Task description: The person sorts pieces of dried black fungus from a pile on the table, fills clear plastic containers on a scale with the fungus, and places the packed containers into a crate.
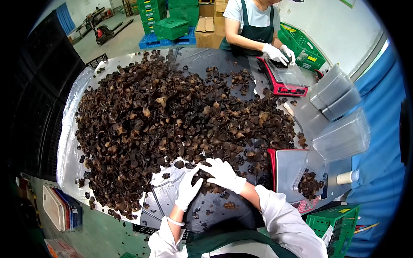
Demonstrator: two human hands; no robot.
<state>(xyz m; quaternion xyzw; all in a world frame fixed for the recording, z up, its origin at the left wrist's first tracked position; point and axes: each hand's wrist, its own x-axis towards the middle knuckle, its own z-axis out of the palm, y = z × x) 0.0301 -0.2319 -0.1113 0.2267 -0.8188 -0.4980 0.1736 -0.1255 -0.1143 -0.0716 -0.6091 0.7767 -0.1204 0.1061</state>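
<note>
a big heap of dark brown wood ear mushrooms [163, 112] is spread over most of the table [307, 105]. its near edge comes right up to the person's two hands, which are in white gloves. the left hand [188, 189] is open, with the thumb held away from the fingers, and i see nothing in it. the right hand [223, 175] is open too, with its fingers spread and pointing left at the edge of the heap. i can't tell if a small bit is under its fingertips. the two hands are close together, and a few loose bits lie near them.

to the right is a red scale [284, 172] with a flat top. a clear plastic tub on its right side has some mushrooms [310, 185] in it. a stack of clear tubs [342, 135] leans just past it, near a white roll [347, 177].

across the table, another person in a green apron [254, 28] has gloved hands [277, 52] over a second red scale [290, 91]. behind are green crates [172, 28] and a cardboard box [206, 38]. a blue curtain [380, 116] hangs on the right.
</note>
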